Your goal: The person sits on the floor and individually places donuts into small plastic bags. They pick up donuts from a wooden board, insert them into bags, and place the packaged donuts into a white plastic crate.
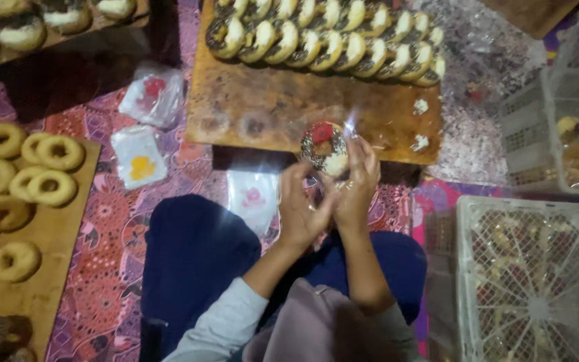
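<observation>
Both hands (330, 198) hold a wrapped donut (325, 147); plastic glare blurs it.

Both arms reach forward from the bottom of the view and meet in the middle. The left hand (301, 209) has its fingers curled in, with the fingertips pinched close together. The right hand (356, 188) is pressed right beside it, fingers pointing up and bent a little. Grey sleeves cover both arms down to the forearms.
</observation>
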